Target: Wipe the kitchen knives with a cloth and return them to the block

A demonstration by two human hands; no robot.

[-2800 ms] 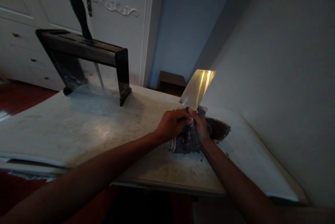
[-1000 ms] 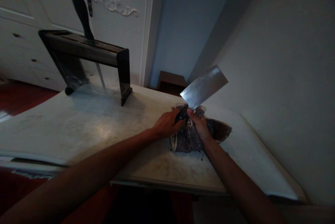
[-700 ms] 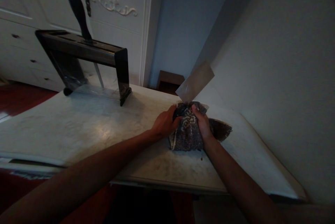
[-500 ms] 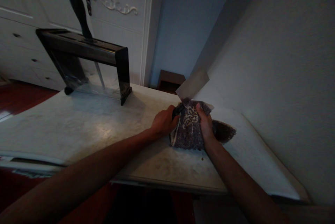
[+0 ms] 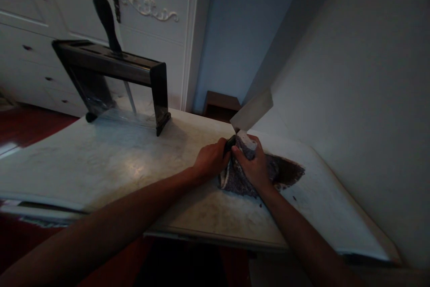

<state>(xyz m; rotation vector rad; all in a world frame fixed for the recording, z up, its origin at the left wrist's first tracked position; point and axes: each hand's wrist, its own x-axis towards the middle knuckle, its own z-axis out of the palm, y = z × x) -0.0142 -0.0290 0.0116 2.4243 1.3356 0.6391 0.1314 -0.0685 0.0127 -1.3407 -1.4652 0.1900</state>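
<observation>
My left hand point(image 5: 211, 158) is closed round the dark handle of a cleaver point(image 5: 253, 110), whose broad blade points up and to the right. With my right hand point(image 5: 253, 164) I grip a bunched grey-brown patterned cloth point(image 5: 238, 183), pressed up where the blade meets the handle. A pale fold of the cloth sticks out above my right fingers. The rest of it hangs onto the white tabletop point(image 5: 161, 175) and spreads out to the right, its brown underside showing.
A dark knife stand point(image 5: 110, 64) with clear panels stands at the left on the table, and a black-handled tool point(image 5: 105, 16) is slotted in it. White cabinets point(image 5: 151, 40) are behind. A wall point(image 5: 363, 99) rises along the right, and a small brown box point(image 5: 220, 105) sits beyond the far edge.
My right hand has shifted left and gathered the cloth's upper part into a bunch against the cleaver's base. The cloth's patterned front is folded over. My left hand keeps its hold.
</observation>
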